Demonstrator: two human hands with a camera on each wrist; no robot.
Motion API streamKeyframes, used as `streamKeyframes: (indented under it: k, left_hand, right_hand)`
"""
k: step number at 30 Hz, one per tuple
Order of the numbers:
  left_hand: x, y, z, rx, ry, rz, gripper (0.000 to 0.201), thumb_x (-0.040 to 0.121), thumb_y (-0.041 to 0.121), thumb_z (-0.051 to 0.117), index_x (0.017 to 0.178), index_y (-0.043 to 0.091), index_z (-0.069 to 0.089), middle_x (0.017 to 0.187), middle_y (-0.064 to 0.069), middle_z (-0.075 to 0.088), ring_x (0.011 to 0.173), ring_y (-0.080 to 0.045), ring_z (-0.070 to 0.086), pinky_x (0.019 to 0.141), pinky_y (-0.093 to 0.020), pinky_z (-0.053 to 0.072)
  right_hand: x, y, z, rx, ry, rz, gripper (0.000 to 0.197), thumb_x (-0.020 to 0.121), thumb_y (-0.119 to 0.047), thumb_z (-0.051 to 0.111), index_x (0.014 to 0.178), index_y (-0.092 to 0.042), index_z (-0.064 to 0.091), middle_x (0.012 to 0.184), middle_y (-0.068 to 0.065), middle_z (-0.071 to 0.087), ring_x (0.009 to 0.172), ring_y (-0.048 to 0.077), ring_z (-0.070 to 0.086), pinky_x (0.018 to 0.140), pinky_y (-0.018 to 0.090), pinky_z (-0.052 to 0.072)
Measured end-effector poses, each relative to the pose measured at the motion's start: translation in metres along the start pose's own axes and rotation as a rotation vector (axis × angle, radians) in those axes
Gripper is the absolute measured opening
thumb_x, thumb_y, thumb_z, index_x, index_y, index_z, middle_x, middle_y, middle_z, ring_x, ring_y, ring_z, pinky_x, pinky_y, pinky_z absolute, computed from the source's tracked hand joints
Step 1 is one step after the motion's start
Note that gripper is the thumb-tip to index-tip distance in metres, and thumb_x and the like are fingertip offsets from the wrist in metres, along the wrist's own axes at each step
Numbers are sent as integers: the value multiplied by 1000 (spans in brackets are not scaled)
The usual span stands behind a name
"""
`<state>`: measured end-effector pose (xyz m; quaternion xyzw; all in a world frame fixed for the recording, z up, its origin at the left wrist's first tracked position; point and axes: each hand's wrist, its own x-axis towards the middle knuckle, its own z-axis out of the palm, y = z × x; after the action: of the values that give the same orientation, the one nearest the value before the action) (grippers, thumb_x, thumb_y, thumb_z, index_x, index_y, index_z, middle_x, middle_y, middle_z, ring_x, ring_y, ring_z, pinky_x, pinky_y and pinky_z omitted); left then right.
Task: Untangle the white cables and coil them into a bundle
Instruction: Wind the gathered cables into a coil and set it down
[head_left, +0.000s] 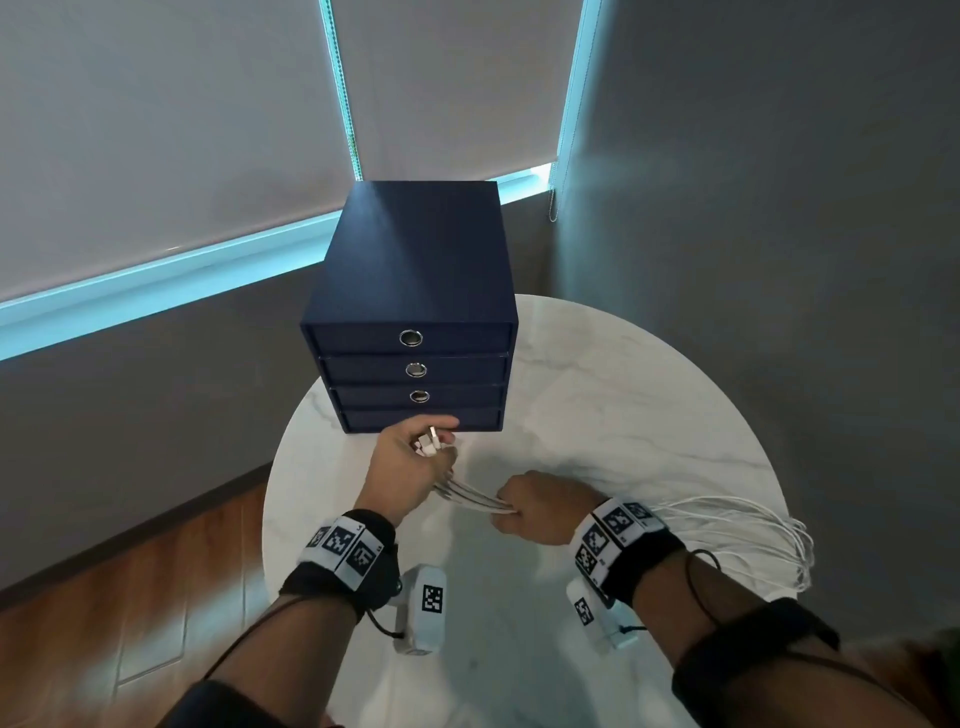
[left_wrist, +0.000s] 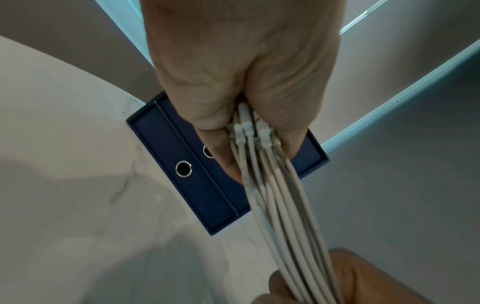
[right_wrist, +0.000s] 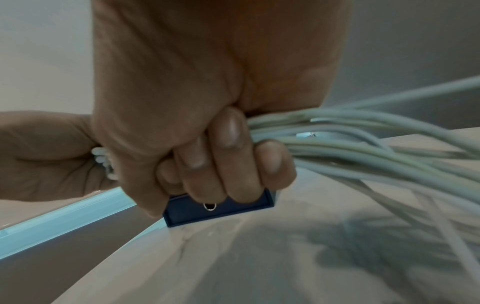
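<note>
Several white cables (head_left: 475, 499) run taut between my two hands above the round marble table (head_left: 623, 395). My left hand (head_left: 415, 452) grips their plug ends (head_left: 428, 442) in a fist just in front of the drawer box. In the left wrist view the cables (left_wrist: 280, 205) leave the left hand (left_wrist: 241, 86) and slope down to the other hand. My right hand (head_left: 535, 506) is closed round the same strands. Its fingers (right_wrist: 223, 156) wrap the cables (right_wrist: 363, 144), whose loose loops (head_left: 753, 535) hang past the table's right edge.
A dark blue box with several drawers (head_left: 413, 332) stands at the back of the table, right behind my left hand. Grey walls and window blinds close off the back and right. Wooden floor (head_left: 130, 597) lies to the left.
</note>
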<state>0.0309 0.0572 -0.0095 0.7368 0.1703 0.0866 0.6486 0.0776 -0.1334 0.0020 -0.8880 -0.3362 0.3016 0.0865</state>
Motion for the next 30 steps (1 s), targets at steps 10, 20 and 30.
streamKeyframes:
  k: [10,20,30]
  left_hand:
    - [1,4,30,-77,167,-50,27,85,10,78,78,-4,56,54,0,51,42,-10,49,44,-23,40]
    - [-3,24,14,620,-129,410,33,95,40,64,123,24,66,119,8,67,108,-11,61,96,-35,49]
    - [-14,30,37,613,-486,220,70,92,77,26,97,18,63,65,4,64,60,-4,61,65,-26,48]
  right_hand:
    - [0,-13,-3,-17,248,12,30,92,-46,51,95,-19,66,93,6,68,85,28,65,67,30,46]
    - [3,-19,-9,-47,97,27,34,96,-39,43,113,-15,62,112,11,64,101,31,62,80,35,48]
    - [-12,-21,-48,205,85,-14,22,83,-33,59,61,-31,61,69,-12,63,71,8,63,66,26,49]
